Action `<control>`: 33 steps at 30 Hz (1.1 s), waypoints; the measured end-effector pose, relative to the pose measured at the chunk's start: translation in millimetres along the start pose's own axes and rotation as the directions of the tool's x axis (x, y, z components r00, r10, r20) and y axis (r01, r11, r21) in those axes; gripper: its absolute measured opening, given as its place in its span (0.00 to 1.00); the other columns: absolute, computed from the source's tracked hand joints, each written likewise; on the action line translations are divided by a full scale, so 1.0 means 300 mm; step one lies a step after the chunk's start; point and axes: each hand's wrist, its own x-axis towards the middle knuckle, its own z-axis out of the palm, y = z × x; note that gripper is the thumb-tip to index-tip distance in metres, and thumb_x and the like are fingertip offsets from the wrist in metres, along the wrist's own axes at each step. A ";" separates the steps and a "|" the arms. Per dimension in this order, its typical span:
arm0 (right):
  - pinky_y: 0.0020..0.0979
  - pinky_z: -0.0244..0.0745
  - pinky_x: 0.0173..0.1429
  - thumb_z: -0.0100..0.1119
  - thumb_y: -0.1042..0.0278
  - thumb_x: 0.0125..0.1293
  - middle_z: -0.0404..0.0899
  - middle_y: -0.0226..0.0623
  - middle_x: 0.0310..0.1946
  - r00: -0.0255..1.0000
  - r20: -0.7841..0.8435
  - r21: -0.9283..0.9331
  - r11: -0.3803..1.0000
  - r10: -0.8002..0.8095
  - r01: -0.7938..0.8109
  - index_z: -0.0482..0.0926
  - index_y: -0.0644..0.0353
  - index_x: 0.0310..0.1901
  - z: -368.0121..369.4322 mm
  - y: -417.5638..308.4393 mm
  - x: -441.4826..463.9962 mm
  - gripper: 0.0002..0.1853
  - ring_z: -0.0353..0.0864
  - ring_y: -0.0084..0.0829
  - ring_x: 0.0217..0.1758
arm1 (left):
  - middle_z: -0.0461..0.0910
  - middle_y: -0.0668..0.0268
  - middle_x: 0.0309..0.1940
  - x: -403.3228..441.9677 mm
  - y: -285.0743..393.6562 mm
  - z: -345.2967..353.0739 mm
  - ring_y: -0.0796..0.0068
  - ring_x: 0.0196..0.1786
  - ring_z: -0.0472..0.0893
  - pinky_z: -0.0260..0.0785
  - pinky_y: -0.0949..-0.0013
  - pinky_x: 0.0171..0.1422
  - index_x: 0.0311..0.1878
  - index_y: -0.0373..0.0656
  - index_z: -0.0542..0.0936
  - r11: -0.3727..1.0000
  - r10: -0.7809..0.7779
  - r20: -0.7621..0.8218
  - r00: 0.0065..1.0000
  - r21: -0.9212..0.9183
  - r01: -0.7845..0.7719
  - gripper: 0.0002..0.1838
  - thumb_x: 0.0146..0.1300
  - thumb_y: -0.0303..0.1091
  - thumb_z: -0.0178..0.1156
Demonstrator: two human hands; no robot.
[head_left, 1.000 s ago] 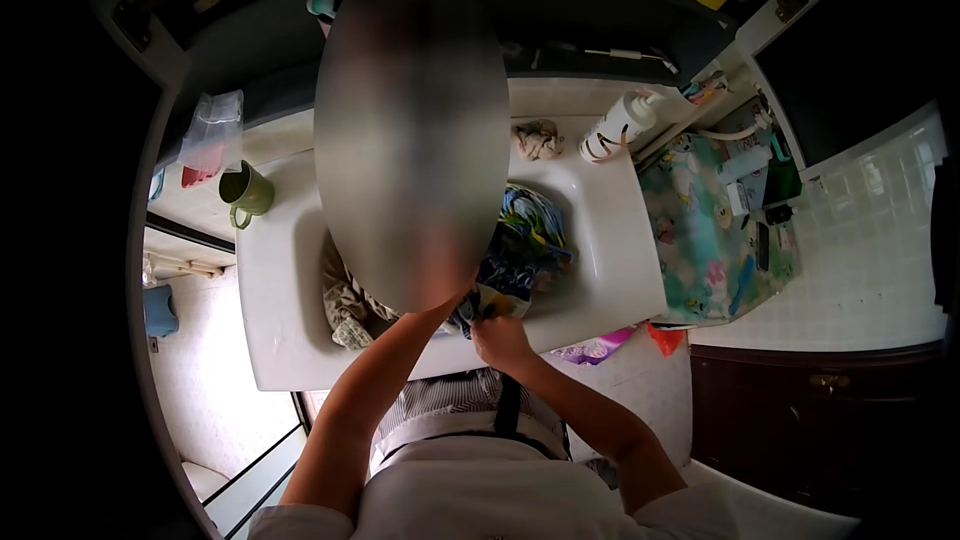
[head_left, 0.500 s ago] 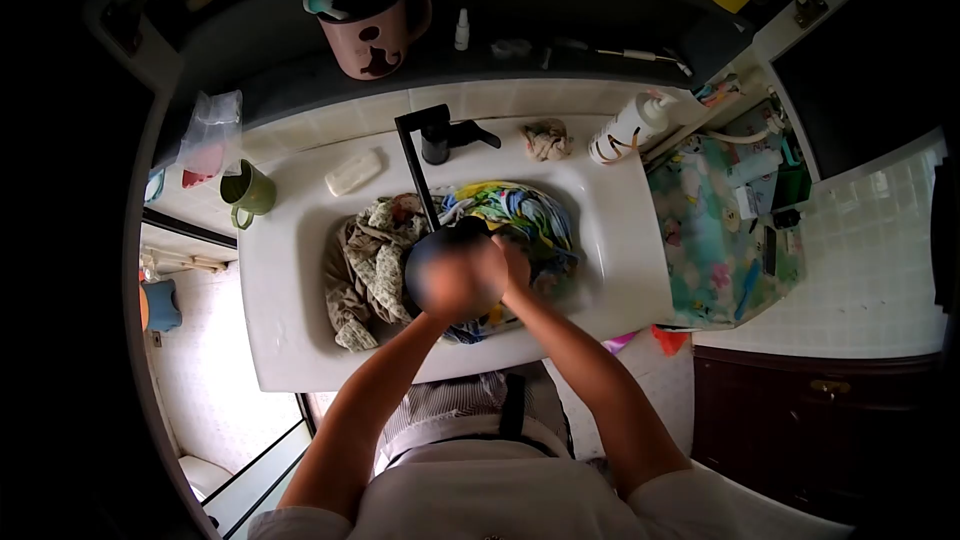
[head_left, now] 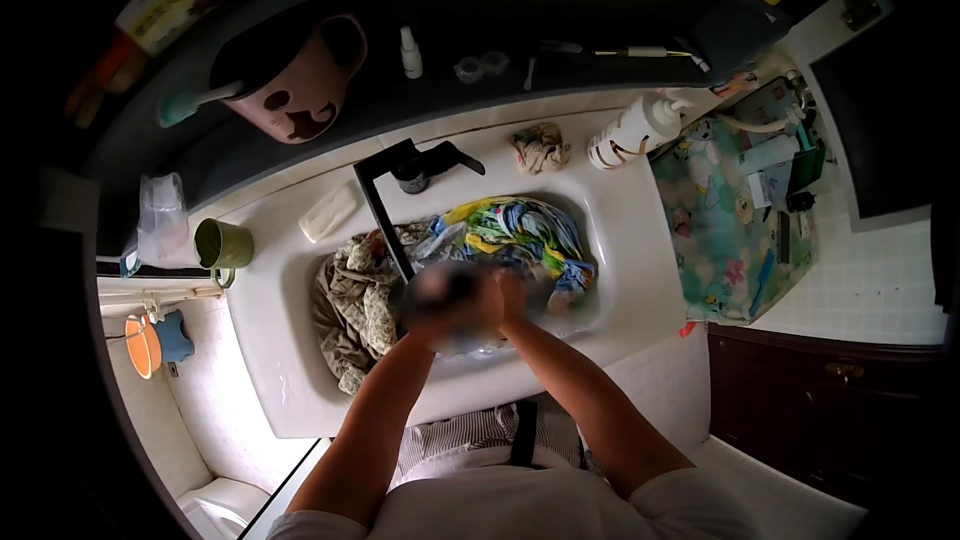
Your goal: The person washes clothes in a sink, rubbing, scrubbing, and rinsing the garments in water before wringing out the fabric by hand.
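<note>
Over the white sink (head_left: 640,260), my left hand (head_left: 428,325) and my right hand (head_left: 507,300) come together around a dark cloth (head_left: 450,290), just below the end of the black faucet (head_left: 378,205). Both hands are closed on the cloth, though blur hides the finger details. A beige patterned garment (head_left: 360,295) lies bunched in the basin to the left of my hands. Behind and to the right of them, a blue, yellow and green cloth (head_left: 525,235) sits in a heap. Water shows in the basin near my right hand.
On the rim are a soap bar (head_left: 328,212), a green mug (head_left: 224,248), a crumpled cloth (head_left: 541,148) and a white pump bottle (head_left: 635,130). Above hangs a dark shelf (head_left: 450,110) with a pink cup (head_left: 295,90). A patterned mat (head_left: 715,240) with small items lies right.
The view has shifted and tilted, so the shelf and pink cup look closer. My hands have shifted slightly away from the colourful cloth, uncovering more of it, with the dark cloth still between them.
</note>
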 end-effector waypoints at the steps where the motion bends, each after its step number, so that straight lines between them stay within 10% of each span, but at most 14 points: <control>1: 0.46 0.74 0.34 0.54 0.55 0.62 0.78 0.45 0.24 0.997 0.073 -0.033 0.999 0.034 -0.032 0.79 0.57 0.26 0.002 0.004 0.022 0.15 0.80 0.49 0.30 | 0.83 0.57 0.38 0.020 -0.048 0.072 0.57 0.42 0.82 0.74 0.53 0.47 0.34 0.47 0.83 0.999 -0.032 0.080 0.996 0.023 0.030 0.23 0.59 0.57 0.50; 4: 0.47 0.76 0.39 0.56 0.50 0.60 0.80 0.49 0.28 0.866 0.346 -0.217 0.929 0.361 -0.301 0.81 0.57 0.30 0.023 0.008 0.099 0.17 0.81 0.51 0.35 | 0.83 0.57 0.40 0.152 -0.122 0.172 0.53 0.45 0.81 0.72 0.51 0.52 0.39 0.47 0.84 0.949 -0.210 0.448 0.869 0.309 0.070 0.24 0.59 0.57 0.49; 7: 0.46 0.76 0.43 0.56 0.45 0.58 0.81 0.55 0.31 0.974 0.217 -0.116 0.992 0.067 -0.043 0.82 0.58 0.32 0.059 0.044 0.075 0.21 0.81 0.54 0.41 | 0.83 0.53 0.38 0.177 -0.043 0.062 0.51 0.45 0.81 0.71 0.50 0.53 0.40 0.47 0.84 0.984 -0.114 0.100 0.988 0.151 0.098 0.23 0.57 0.56 0.52; 13: 0.48 0.73 0.41 0.50 0.49 0.64 0.78 0.53 0.36 0.795 0.524 -0.111 0.950 0.306 -0.293 0.79 0.62 0.34 0.034 0.036 0.164 0.21 0.79 0.49 0.37 | 0.81 0.50 0.29 0.209 0.050 -0.089 0.55 0.39 0.81 0.73 0.56 0.41 0.31 0.40 0.82 0.982 -0.190 0.330 0.925 0.088 0.170 0.21 0.55 0.52 0.57; 16: 0.47 0.73 0.48 0.52 0.48 0.64 0.78 0.54 0.38 0.891 0.450 0.031 0.998 -0.066 0.058 0.77 0.63 0.39 0.090 0.181 0.100 0.22 0.78 0.53 0.42 | 0.81 0.52 0.29 0.178 0.048 -0.136 0.55 0.38 0.81 0.72 0.58 0.42 0.32 0.41 0.82 0.997 -0.069 0.154 0.986 -0.009 0.071 0.18 0.56 0.48 0.58; 17: 0.45 0.71 0.53 0.55 0.42 0.63 0.77 0.55 0.41 0.905 0.413 0.513 0.795 0.103 -0.324 0.75 0.66 0.44 -0.067 0.065 0.102 0.28 0.76 0.52 0.49 | 0.81 0.53 0.31 0.173 0.011 -0.118 0.54 0.37 0.80 0.73 0.60 0.44 0.36 0.42 0.82 0.991 0.068 0.143 0.987 -0.120 -0.051 0.15 0.58 0.45 0.58; 19: 0.43 0.70 0.56 0.59 0.36 0.58 0.76 0.54 0.45 0.912 0.402 0.288 0.933 0.087 -0.216 0.73 0.67 0.47 -0.228 0.002 0.057 0.35 0.75 0.50 0.52 | 0.79 0.54 0.42 0.096 -0.091 -0.056 0.54 0.49 0.77 0.67 0.57 0.57 0.41 0.45 0.81 0.927 0.101 0.160 0.982 -0.373 -0.034 0.18 0.55 0.48 0.60; 21: 0.41 0.70 0.58 0.62 0.31 0.52 0.75 0.55 0.49 0.899 0.437 0.058 0.997 0.028 -0.059 0.71 0.69 0.50 -0.314 0.005 0.007 0.42 0.75 0.50 0.55 | 0.76 0.58 0.52 -0.002 0.019 -0.279 0.53 0.60 0.72 0.56 0.52 0.70 0.50 0.48 0.79 0.967 0.250 0.199 0.948 -0.101 -0.234 0.24 0.51 0.50 0.64; 24: 0.40 0.70 0.58 0.65 0.26 0.43 0.74 0.56 0.53 0.822 0.568 -0.179 0.969 -0.038 0.168 0.70 0.70 0.53 -0.356 0.006 0.030 0.51 0.75 0.49 0.56 | 0.63 0.53 0.67 -0.143 0.134 -0.423 0.50 0.73 0.56 0.46 0.47 0.75 0.65 0.48 0.69 0.989 0.086 0.049 0.995 -0.127 -0.079 0.39 0.51 0.56 0.65; 26: 0.41 0.72 0.57 0.67 0.25 0.39 0.75 0.58 0.52 0.730 0.683 -0.237 0.951 0.019 0.197 0.71 0.70 0.56 -0.320 0.008 0.083 0.54 0.77 0.50 0.54 | 0.46 0.52 0.74 -0.259 0.191 -0.475 0.48 0.77 0.43 0.43 0.37 0.72 0.75 0.52 0.51 0.996 -0.082 0.232 0.969 0.050 0.072 0.56 0.47 0.64 0.66; 28: 0.40 0.76 0.50 0.65 0.25 0.40 0.81 0.56 0.42 0.465 0.876 -0.256 0.939 0.126 0.229 0.81 0.69 0.41 -0.268 0.013 0.156 0.45 0.83 0.46 0.47 | 0.42 0.47 0.75 -0.327 0.208 -0.496 0.46 0.77 0.41 0.46 0.40 0.73 0.76 0.53 0.44 0.971 -0.190 0.388 0.902 -0.063 0.232 0.64 0.41 0.67 0.68; 33: 0.30 0.74 0.36 0.73 0.59 0.51 0.84 0.36 0.28 0.587 0.801 0.405 0.829 -0.118 -0.386 0.83 0.67 0.35 -0.265 0.104 0.062 0.18 0.81 0.24 0.30 | 0.41 0.45 0.74 -0.335 0.216 -0.403 0.45 0.77 0.40 0.48 0.45 0.73 0.76 0.49 0.38 0.959 -0.256 0.300 0.919 -0.037 0.280 0.72 0.34 0.71 0.70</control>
